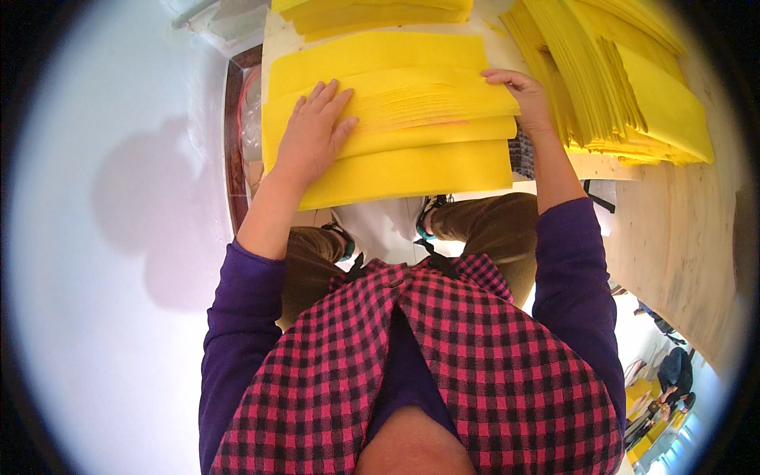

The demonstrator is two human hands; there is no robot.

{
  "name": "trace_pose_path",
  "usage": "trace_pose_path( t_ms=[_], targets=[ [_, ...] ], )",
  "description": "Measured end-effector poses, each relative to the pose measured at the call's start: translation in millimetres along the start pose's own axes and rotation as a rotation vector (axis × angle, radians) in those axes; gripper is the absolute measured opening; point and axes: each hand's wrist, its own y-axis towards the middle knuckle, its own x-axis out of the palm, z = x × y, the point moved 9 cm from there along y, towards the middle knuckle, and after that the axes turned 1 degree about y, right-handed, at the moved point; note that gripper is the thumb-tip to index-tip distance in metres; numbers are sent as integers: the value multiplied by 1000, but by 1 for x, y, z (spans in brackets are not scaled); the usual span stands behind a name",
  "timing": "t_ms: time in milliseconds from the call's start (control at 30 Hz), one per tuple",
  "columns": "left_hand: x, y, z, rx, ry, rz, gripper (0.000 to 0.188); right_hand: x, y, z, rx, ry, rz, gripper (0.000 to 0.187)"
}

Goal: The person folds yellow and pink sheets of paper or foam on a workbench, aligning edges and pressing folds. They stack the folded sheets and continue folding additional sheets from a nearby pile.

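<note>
In front of me lies a layered stack of yellow cloth-like sheets (412,162), its edges stepped and its near end hanging over the table's front edge. My left hand (313,134) rests flat on the left part of the stack, fingers spread and holding nothing. At the right end, my right hand (526,99) is closed on the edge of the upper yellow sheets, with its index finger lying on top. The thumb's place is hard to make out. Several fine layer edges show between the hands.
A fanned pile of folded yellow sheets (609,87) lies on the wooden table (673,229) to the right. Another yellow stack (380,16) sits at the far side. A white wall (103,261) runs along my left. Further back at lower right, a person (673,376) appears near more yellow material.
</note>
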Motion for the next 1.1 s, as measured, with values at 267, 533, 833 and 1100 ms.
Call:
trace_pose_path(
  t_ms=[267,533,833,1100],
  targets=[
    [3,-4,0,6,10,36,44,-13,-20,-54,-9,-155,287,20],
    [6,-5,-2,14,-6,54,45,130,-30,-98,-361,-695,-66,48],
    [8,-3,-4,31,-29,62,46,200,-24,-38,-25,-1158,-200,81],
    [7,-2,-2,37,-53,60,46,111,-36,-19,172,-1344,-74,84]
  ],
)
